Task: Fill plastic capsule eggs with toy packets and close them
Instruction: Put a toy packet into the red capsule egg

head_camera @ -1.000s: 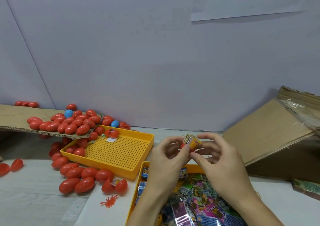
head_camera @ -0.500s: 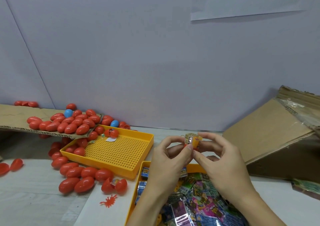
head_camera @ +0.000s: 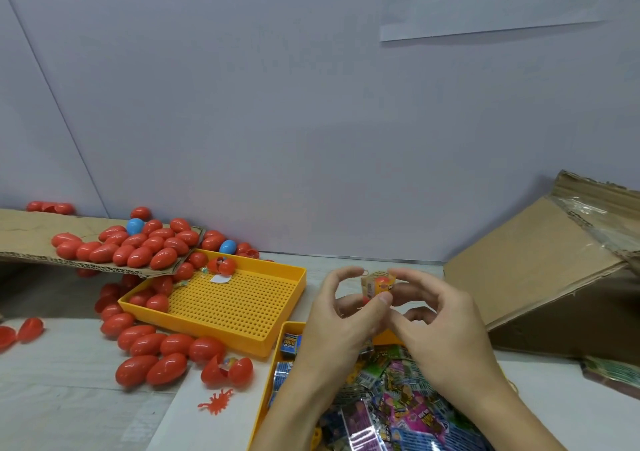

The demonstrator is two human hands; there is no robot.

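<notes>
Honestly can't read any of it. The toy packets (head_camera: 398, 412) in the yellow tray (head_camera: 266, 391) have printed lettering, but it's way too blurry to make out. The paper sheet (head_camera: 485, 14) on the wall just shows a red bar, no legible words.

Capsule egg (head_camera: 365, 301) mostly hidden behind the hands' fingers (head_camera: 381, 300), only a red sliver shows; can't tell if halves are joined. Print on the packet (head_camera: 378, 281) pinched above it too small to read. Packet tray (head_camera: 277, 374) under the wrists cut off by bottom edge.
</notes>
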